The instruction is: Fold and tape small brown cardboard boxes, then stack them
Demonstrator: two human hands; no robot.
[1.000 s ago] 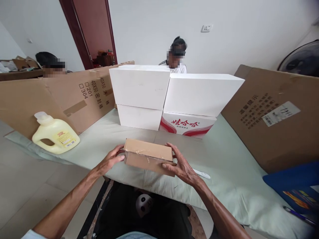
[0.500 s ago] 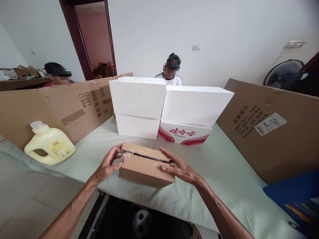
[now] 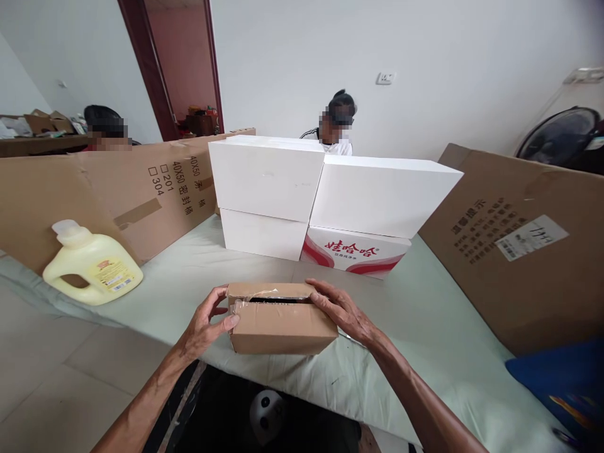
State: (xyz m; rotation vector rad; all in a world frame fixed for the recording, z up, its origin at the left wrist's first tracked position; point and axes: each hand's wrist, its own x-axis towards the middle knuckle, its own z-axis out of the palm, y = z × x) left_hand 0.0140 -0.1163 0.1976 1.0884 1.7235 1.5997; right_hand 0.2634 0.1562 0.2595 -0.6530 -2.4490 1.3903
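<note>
A small brown cardboard box (image 3: pixel 283 328) rests near the front edge of the cloth-covered table (image 3: pixel 406 371). Its top flaps are slightly parted, leaving a dark slit, and clear tape clings to the left end. My left hand (image 3: pixel 210 321) grips the box's left end, thumb on the near side and fingers behind. At the opposite end, my right hand (image 3: pixel 342 309) holds the top right corner, with its fingers over the flaps. What lies inside the box is hidden.
White boxes (image 3: pixel 264 179) stand stacked behind, beside a red-and-white printed box (image 3: pixel 353 251). A yellow jug (image 3: pixel 97 267) is at left. Large cartons (image 3: pixel 155 201) flank the table, another carton (image 3: pixel 509 251) at right near a blue object (image 3: pixel 561 384). Two people sit beyond.
The small box has turned so its long side faces me more squarely. My right hand has shifted with it, its thumb now up at the flaps. The camera view has shifted slightly.
</note>
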